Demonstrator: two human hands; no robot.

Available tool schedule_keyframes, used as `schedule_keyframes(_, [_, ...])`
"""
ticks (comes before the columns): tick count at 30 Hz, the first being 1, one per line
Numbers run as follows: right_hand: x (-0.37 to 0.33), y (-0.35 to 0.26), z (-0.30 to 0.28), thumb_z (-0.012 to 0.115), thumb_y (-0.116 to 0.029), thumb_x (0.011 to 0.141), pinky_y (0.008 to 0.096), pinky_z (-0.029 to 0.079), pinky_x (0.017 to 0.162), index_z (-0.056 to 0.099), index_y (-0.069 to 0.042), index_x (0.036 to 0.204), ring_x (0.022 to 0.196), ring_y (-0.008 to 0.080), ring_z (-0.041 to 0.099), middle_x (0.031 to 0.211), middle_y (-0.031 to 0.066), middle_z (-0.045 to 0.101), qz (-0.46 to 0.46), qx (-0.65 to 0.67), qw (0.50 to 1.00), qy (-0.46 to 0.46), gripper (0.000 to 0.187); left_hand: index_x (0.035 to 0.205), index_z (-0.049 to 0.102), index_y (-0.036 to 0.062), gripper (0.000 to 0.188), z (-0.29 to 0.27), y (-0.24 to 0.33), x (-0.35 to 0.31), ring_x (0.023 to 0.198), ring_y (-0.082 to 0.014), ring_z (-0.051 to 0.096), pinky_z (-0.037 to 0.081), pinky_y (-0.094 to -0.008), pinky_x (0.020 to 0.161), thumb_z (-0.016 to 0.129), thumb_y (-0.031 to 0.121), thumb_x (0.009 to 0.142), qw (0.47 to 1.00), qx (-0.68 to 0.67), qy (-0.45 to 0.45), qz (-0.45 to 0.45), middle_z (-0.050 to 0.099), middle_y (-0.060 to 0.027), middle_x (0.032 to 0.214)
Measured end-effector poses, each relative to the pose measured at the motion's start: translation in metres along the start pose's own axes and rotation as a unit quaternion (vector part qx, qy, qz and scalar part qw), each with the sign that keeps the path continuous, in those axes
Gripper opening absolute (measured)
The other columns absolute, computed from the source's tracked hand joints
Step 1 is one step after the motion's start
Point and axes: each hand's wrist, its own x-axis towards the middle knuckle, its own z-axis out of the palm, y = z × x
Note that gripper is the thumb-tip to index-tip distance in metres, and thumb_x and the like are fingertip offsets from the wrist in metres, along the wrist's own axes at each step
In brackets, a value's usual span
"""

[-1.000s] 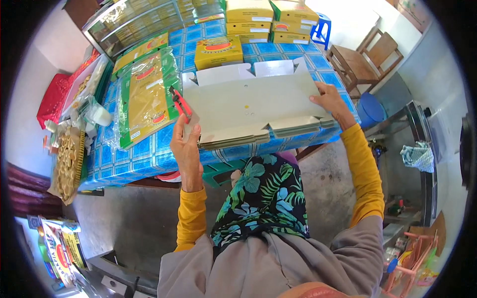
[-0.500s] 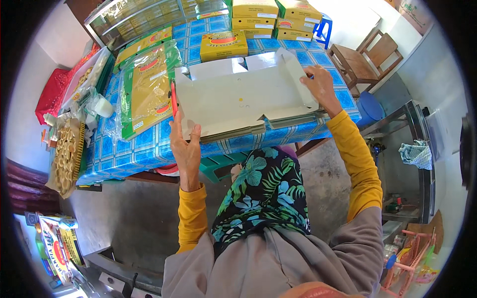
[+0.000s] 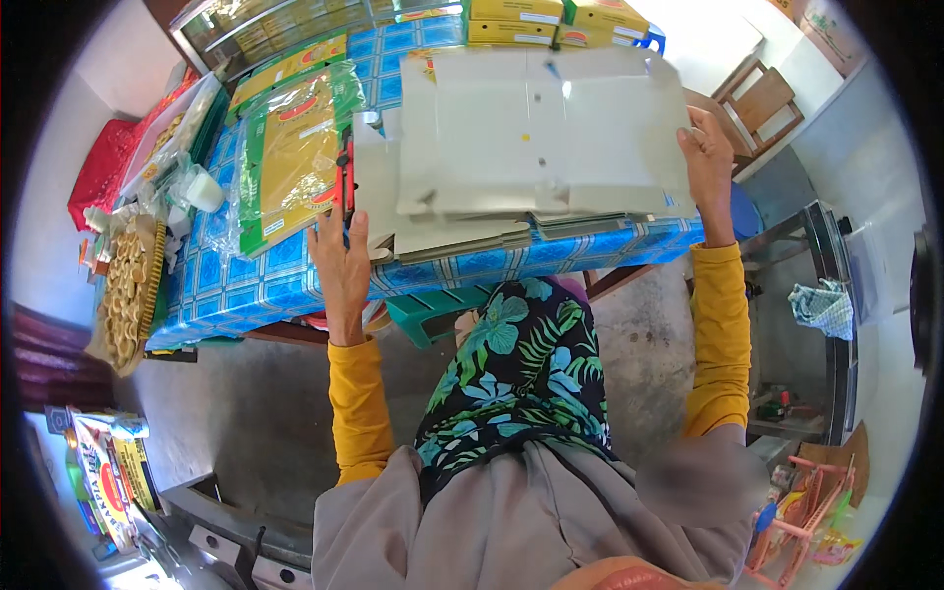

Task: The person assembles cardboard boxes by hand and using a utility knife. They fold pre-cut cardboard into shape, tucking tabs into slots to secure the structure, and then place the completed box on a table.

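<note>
A large pale-grey cardboard sheet (image 3: pixel 610 128), a flattened box blank with its plain side up, is lifted over the far part of a stack. My right hand (image 3: pixel 710 167) grips its right edge, thumb on top. Beneath lies a stack of similar cardboard blanks (image 3: pixel 462 243), their edges showing toward me. My left hand (image 3: pixel 340 270) is at the stack's left corner, thumb apart. A slim red-and-black tool (image 3: pixel 345 177) sticks up from its fingers; its exact kind cannot be made out.
Green-and-yellow printed packaging in clear plastic (image 3: pixel 295 167) lies left on the blue checked tablecloth (image 3: pixel 285 280). Yellow boxes (image 3: pixel 511 29) are stacked at the back. A basket of round pastries (image 3: pixel 128 285) stands far left, a wooden chair (image 3: pixel 762 103) far right, a green stool (image 3: pixel 428 313) below the table.
The sheet's raised side flaps now lie flatter, and it has shifted up and right. My right hand went right with its edge; my left hand slid left, off the sheet.
</note>
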Motion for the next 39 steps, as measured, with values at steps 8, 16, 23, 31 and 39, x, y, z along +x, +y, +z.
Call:
schedule_keyframes(8, [-0.054,-0.014,-0.051,0.062,0.003,0.091,0.0216,0.044,0.076,0.061,-0.001,0.113,0.085,0.0076,0.057,0.094,0.003,0.065,-0.113,0.163,0.968,0.155,0.022,0.1,0.069,-0.0057,0.027,-0.024,0.117,-0.03,0.091,-0.0254,0.064,0.05,-0.0337,0.081,0.063,0.02,0.095,0.965,-0.205,0.151,0.067,0.069,-0.0167,0.103])
schedule_keyframes(16, [-0.179,0.009,-0.064,0.065,-0.001,0.088,0.0273,0.048,0.079,0.064,-0.003,0.108,0.089,0.0148,0.062,0.102,0.007,0.066,-0.174,-0.124,0.969,0.123,0.019,0.104,0.066,-0.006,0.028,-0.009,0.198,-0.089,0.086,-0.0188,0.065,0.051,-0.0292,0.077,0.068,0.017,0.089,0.764,-0.528,-0.327,0.172,0.069,-0.0104,0.095])
schedule_keyframes(23, [-0.273,0.004,-0.031,0.064,-0.001,0.089,0.0342,0.051,0.081,0.065,0.0,0.105,0.091,0.019,0.063,0.101,0.0109,0.067,0.071,0.169,0.983,-0.03,0.016,0.111,0.062,0.002,0.023,0.072,0.171,-0.137,0.09,-0.0224,0.068,0.057,-0.0375,0.074,0.064,0.017,0.094,0.543,-0.628,-0.378,-0.41,0.07,-0.0093,0.102])
schedule_keyframes(31, [-0.255,-0.054,-0.016,0.062,0.001,0.087,0.0322,0.054,0.073,0.065,-0.004,0.117,0.086,0.0295,0.066,0.108,0.0172,0.066,-0.152,0.016,0.987,-0.039,0.03,0.104,0.064,0.0049,0.021,0.065,0.154,-0.156,0.09,-0.0185,0.067,0.057,-0.034,0.07,0.069,-0.002,0.085,0.517,-0.666,-0.361,-0.398,0.069,-0.0071,0.102])
schedule_keyframes(39, [-0.255,-0.079,-0.032,0.065,0.001,0.064,0.0345,0.048,0.06,0.068,-0.003,0.106,0.074,0.0253,0.058,0.093,0.012,0.059,-0.202,-0.196,0.951,-0.127,0.043,0.103,0.066,0.0021,0.025,0.085,0.16,-0.182,0.081,-0.0184,0.067,0.057,-0.0322,0.071,0.073,-0.003,0.08,0.605,-0.607,-0.329,-0.396,0.07,-0.0072,0.093])
